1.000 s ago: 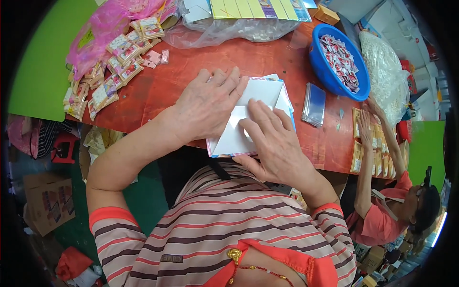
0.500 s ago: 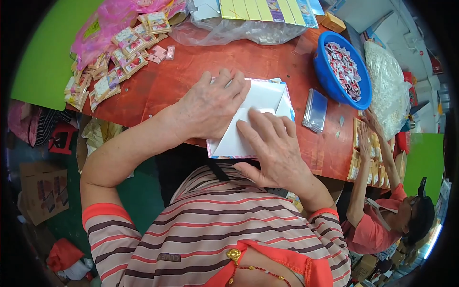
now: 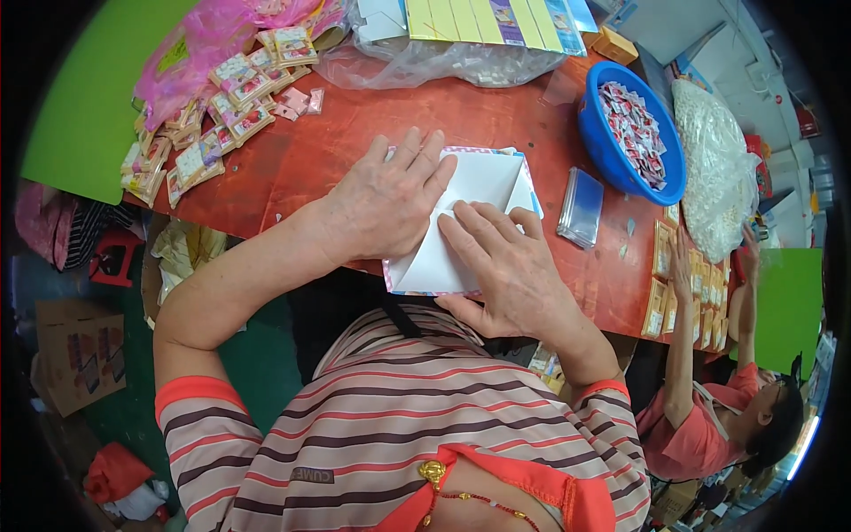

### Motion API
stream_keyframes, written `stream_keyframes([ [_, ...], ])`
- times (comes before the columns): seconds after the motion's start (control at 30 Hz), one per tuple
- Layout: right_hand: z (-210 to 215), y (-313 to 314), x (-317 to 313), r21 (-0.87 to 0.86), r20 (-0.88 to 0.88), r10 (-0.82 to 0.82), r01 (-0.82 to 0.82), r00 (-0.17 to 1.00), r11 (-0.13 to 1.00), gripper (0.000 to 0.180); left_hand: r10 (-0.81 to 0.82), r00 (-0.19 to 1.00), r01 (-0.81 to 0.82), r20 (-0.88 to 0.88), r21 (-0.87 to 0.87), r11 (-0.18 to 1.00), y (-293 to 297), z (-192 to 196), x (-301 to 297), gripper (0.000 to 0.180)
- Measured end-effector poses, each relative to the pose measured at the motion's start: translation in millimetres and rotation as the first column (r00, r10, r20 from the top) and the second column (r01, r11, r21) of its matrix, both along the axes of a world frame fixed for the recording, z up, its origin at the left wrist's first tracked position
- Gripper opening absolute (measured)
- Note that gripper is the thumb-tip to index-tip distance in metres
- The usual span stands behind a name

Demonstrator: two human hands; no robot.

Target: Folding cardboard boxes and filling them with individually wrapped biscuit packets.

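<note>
A cardboard box (image 3: 483, 182), white inside with a patterned coloured edge, lies open at the table's front edge before me. My left hand (image 3: 390, 191) rests along its left side, fingers stretched out and covering part of that wall. My right hand (image 3: 510, 266) reaches over the box's near right corner. Its fingers lie outstretched on the white inside and its thumb is spread near the lower edge. Both palms are turned down, and their undersides are hidden.
On the red table (image 3: 355, 115), small packaged sets (image 3: 235, 97) are heaped far left beside a pink plastic bag (image 3: 182, 62). A stack of clear-and-blue flat cases (image 3: 581, 207) lies right, below a blue basin (image 3: 587, 124) of sachets. A co-worker (image 3: 709, 408) reaches toward wooden-coloured boxes (image 3: 660, 310).
The white flap by my right fingers has gone down, and the box's inside shows more openly. My right fingers have shifted slightly left. The co-worker's hands have moved apart.
</note>
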State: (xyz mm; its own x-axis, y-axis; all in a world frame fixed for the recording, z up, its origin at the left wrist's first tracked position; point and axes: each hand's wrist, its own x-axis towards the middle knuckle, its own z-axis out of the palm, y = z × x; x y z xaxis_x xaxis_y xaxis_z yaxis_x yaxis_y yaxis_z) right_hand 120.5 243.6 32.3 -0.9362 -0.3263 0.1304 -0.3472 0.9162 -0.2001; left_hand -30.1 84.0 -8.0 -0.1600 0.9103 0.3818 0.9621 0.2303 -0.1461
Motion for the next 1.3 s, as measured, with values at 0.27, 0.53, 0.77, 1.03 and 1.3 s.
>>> stream_keyframes([
  [0.27, 2.5, 6.1, -6.2, -0.280, -0.061, -0.126, 0.104, 0.990, 0.954, 0.064, 0.051, 0.998, -0.046, 0.049, -0.088, 0.995, 2.7, 6.7, 4.2, 0.067],
  [0.53, -10.4, 12.3, -15.5, -0.535, -0.142, -0.236, 0.126, 0.961, 0.836, 0.038, 0.017, 0.998, -0.015, 0.053, -0.054, 0.998, 10.5, 8.8, 7.2, 0.066],
  [0.77, -5.8, 21.0, -17.9, -0.695, 0.099, -0.149, 0.176, 0.984, 0.697, 0.021, -0.024, 0.995, 0.024, 0.094, -0.007, 1.000, 5.2, 5.2, 11.9, 0.071],
  [1.03, 10.6, 28.6, -12.5, -0.682, 0.134, -0.001, 0.093, 0.991, 0.726, 0.020, -0.080, 0.972, 0.077, 0.219, 0.022, 0.997, 5.6, 9.2, 10.2, 0.063],
  [1.3, 14.9, 16.5, -7.1, -0.142, -0.068, 0.003, -0.013, 0.998, 0.990, 0.029, -0.159, 0.976, 0.164, 0.148, -0.023, 0.986, 1.6, 15.3, 3.0, 0.057],
])
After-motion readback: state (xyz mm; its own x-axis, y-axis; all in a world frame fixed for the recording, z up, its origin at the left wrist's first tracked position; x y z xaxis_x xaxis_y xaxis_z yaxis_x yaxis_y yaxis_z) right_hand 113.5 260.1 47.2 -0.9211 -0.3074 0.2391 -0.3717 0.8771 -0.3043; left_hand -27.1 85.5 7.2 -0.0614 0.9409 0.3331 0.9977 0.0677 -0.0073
